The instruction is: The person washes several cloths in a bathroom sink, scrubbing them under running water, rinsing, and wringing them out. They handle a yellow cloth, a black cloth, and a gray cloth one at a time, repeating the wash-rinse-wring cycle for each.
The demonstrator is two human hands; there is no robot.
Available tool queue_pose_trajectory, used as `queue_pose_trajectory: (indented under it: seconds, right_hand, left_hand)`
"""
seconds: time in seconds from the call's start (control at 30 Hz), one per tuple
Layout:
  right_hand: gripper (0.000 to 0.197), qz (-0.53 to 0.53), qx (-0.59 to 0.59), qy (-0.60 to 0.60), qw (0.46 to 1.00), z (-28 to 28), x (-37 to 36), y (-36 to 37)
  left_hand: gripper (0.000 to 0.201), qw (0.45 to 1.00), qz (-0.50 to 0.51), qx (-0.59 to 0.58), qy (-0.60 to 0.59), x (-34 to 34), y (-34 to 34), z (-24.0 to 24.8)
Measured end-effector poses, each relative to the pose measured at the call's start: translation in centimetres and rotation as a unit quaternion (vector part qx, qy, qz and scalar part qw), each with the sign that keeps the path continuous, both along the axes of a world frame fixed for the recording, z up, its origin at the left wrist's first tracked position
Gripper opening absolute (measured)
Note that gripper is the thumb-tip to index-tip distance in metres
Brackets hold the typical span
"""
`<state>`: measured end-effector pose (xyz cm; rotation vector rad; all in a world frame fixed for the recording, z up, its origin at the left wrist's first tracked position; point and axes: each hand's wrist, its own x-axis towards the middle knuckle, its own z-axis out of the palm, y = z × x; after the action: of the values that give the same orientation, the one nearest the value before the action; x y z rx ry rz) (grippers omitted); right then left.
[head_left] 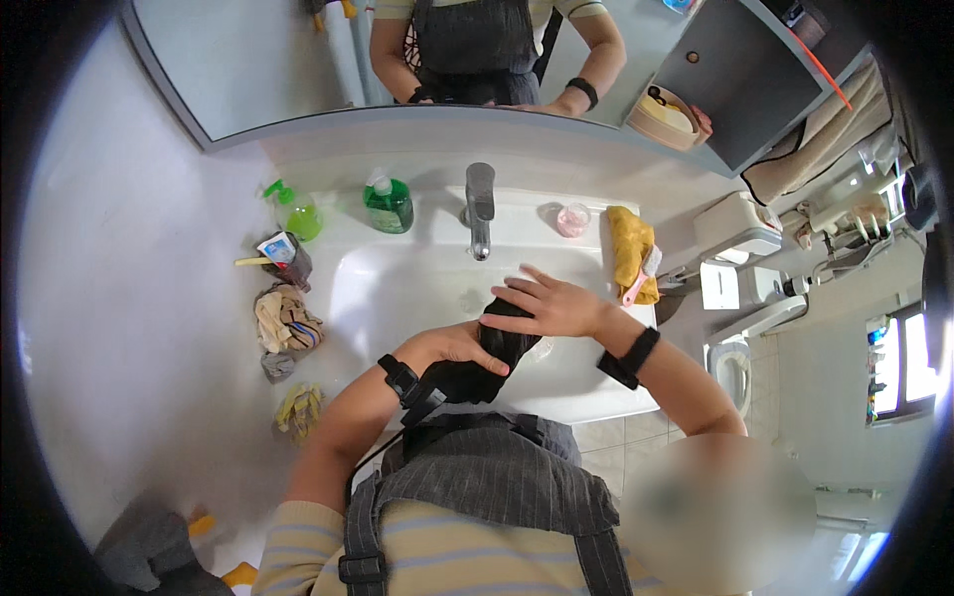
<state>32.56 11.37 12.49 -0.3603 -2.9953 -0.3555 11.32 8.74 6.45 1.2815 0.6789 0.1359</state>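
Over the front part of the white washbasin (348, 288), my left hand (459, 345) grips a dark black item (509, 336), its thumb lying across the item. The item looks partly glossy and its exact kind cannot be made out; its lower part stretches toward my apron. My right hand (552, 304) rests against the item's upper right side, with its fingers stretched out and apart. Both wrists wear black bands. Beyond the hands stands a chrome faucet (480, 209), with no water seen running from it.
A green soap bottle (389, 206) and a light green pump bottle (297, 213) stand at the back left. Crumpled cloths (288, 318) lie along the left edge. At right are a pink jar (573, 220), a yellow cloth (629, 243) and a pink-handled brush (641, 278). A mirror (268, 79) hangs behind.
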Motion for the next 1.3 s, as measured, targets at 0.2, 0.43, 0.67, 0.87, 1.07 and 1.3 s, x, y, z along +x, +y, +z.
queue_pose_trajectory:
  seconds: [0.2, 0.43, 0.67, 0.87, 1.07, 1.3]
  right_hand:
    - [0.048, -0.147, -0.304, -0.168, 0.926, -2.9, -2.1, -0.6]
    - [0.021, -0.244, -0.439, -0.194, 0.842, -6.6, -4.2, -0.8]
    - [0.03, -0.337, -0.486, -0.294, 0.751, -2.6, -5.5, 1.3]
    - [0.05, -0.319, -0.557, -0.226, 0.733, -1.7, -4.7, 2.1]
    - [0.067, -0.329, -0.444, 0.186, 0.813, -1.2, -2.1, -1.5]
    - [0.062, -0.089, -0.001, 0.178, 0.98, -5.4, 0.7, -2.2]
  left_hand:
    - [0.041, 0.992, -0.065, 0.088, 0.061, 0.3, -0.8, -3.3]
    - [0.043, 0.917, -0.062, 0.246, 0.308, -0.1, -2.1, -3.4]
    - [0.082, 0.938, 0.049, 0.209, 0.271, -0.4, -2.3, -3.1]
    - [0.092, 0.958, 0.123, 0.242, 0.088, -1.0, -2.6, -1.8]
    - [0.074, 0.944, 0.195, 0.173, 0.202, -2.4, -1.3, -1.9]
    - [0.061, 0.971, 0.217, -0.008, -0.097, -5.0, 0.1, -0.4]
